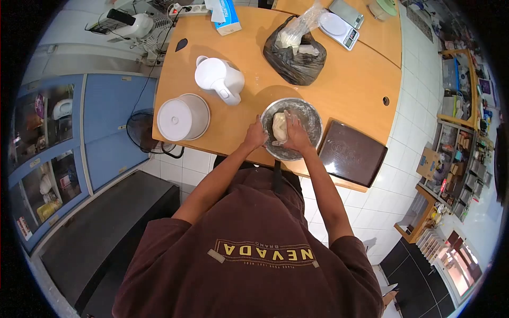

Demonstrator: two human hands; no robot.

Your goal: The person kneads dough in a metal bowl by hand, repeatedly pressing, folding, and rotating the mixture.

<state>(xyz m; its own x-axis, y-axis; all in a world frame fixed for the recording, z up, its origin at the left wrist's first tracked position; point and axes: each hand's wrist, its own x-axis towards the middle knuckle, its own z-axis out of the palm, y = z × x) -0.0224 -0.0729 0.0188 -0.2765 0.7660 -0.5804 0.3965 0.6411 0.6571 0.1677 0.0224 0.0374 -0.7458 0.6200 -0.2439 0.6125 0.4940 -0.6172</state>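
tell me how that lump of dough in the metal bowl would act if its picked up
The dough looks soft and pale, so it would probably sag and stretch rather than hold stiff. The right hand presses into it, suggesting it dents easily. Flour dusting the metal bowl hints it may be slightly sticky.

Person wears a dark brown short-sleeved T-shirt (pixel 249 238). Chest print in yellow-tan capitals reads "NEVADA" (pixel 265 253), with a smaller line of lettering under it, too small to read. Sleeves end above the elbows; forearms bare. A dark strap (pixel 276 177) runs down the front near the collar.
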